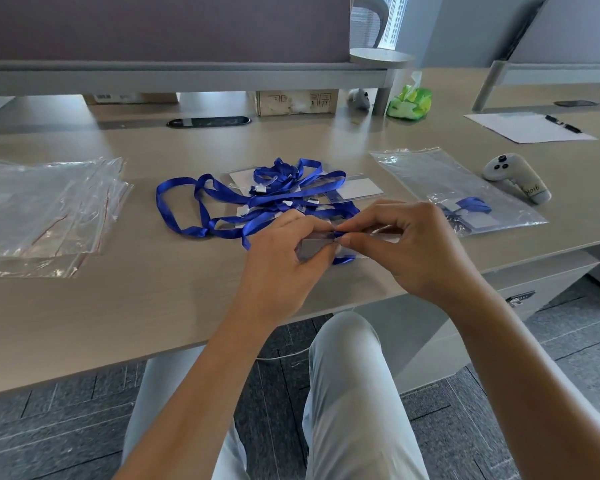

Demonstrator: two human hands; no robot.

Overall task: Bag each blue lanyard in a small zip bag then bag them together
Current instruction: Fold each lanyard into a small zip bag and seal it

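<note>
Both hands meet just above the near edge of the counter (118,299). Left hand (284,258) has fingers curled, pinching a folded blue lanyard (343,259) together with a small zip bag (310,249), which is mostly hidden under the fingers. Right hand (409,244) pinches the same bundle from the other side, thumb and forefinger tips pressed together at the blue strap, touching the left fingertips. Can't tell whether the lanyard is already inside the bag or only at its mouth. Just behind the hands, a loose pile of blue lanyards (257,199) with clear card holders lies tangled mid-counter, one loop trailing out to the left. To the right, just beside the right hand, a large zip bag (430,171) lies flat with one bagged lanyard (471,206) inside near its lower end. Far left, a stack of empty clear zip bags (42,209) with red seal lines. A grey handheld controller (513,176) sits right of the large bag. Further back: white paper (523,128) with a black pen (563,124) on it, a green tissue pack (409,102), a cardboard box (297,102) under the shelf. Person's legs in light trousers below the counter edge.
</note>
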